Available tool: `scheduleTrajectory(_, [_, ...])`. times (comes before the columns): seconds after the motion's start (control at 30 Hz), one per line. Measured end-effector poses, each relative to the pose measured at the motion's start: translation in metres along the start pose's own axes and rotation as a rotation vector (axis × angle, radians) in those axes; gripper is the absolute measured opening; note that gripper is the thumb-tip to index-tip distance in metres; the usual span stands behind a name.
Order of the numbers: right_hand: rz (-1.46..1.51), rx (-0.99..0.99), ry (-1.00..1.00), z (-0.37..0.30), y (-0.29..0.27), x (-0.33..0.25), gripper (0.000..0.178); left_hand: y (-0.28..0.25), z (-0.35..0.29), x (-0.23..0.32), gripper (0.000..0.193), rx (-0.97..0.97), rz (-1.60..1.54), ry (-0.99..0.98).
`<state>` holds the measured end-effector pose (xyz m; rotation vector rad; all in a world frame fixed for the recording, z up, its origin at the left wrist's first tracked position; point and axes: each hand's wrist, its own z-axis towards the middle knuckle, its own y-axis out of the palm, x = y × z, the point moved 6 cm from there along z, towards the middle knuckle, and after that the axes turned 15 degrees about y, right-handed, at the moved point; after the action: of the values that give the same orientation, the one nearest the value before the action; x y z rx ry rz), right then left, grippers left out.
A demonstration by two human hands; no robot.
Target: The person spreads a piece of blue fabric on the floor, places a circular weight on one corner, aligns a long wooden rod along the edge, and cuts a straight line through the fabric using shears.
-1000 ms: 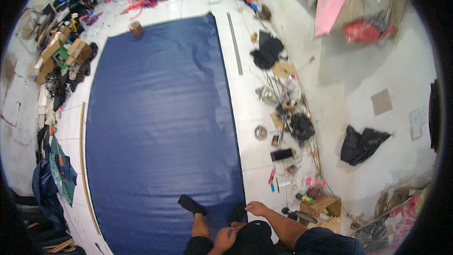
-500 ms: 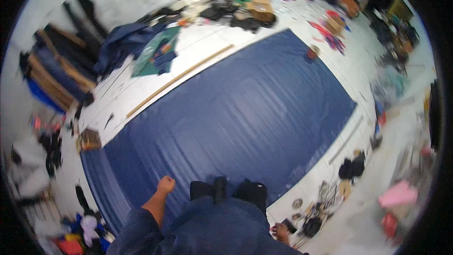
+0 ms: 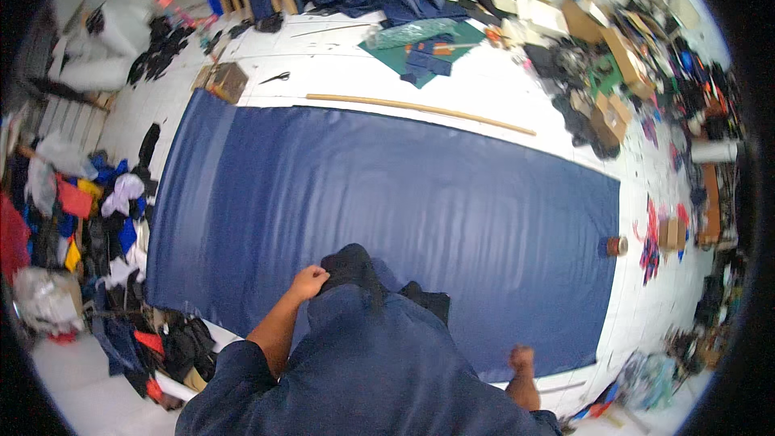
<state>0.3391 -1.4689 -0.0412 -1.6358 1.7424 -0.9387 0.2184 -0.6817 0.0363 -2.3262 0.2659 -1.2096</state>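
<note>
A wide sheet of dark blue, slightly shiny fabric (image 3: pixel 420 194) lies spread on the white floor, with soft ripples across it. I am at its near edge, my black-trousered knees over it. My left hand (image 3: pixel 309 282) is beside my left knee, its fingers curled together against or close to the trouser leg; whatever they may hold is hidden. Over the near right part of the fabric is my right hand (image 3: pixel 522 358), smeared by motion, so its fingers do not show clearly.
A wooden strip (image 3: pixel 420 113) lies along the far edge. A brown block (image 3: pixel 224 82) rests at the far left corner, a small brown can-like object (image 3: pixel 617 246) at the right edge. Black scissors (image 3: pixel 276 77) lie beyond. Scraps (image 3: pixel 121 194) heap up leftward, cardboard boxes (image 3: pixel 611 119) far right.
The view has turned, so the fabric now runs nearly straight across. My left hand has come to my knee. My right hand has moved from the loose tools to over the fabric.
</note>
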Motion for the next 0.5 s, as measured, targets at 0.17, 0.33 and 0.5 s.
scheduleTrajectory(0.17, [1.059, 0.099, 0.467, 0.163, -0.251, -0.067, 0.024, -0.007, -0.003, -0.078, 0.041, 0.111, 0.05, -0.176])
scheduleTrajectory(0.33, [1.026, 0.026, 0.114, 0.241, -0.363, -0.316, 0.035, -0.024, 0.03, -0.169, 0.042, 0.069, 0.055, -0.385])
scheduleTrajectory(0.5, [0.641, -0.454, -0.118, 0.212, -0.314, -0.57, 0.038, -0.085, 0.091, -0.184, 0.041, 0.156, 0.108, -0.385])
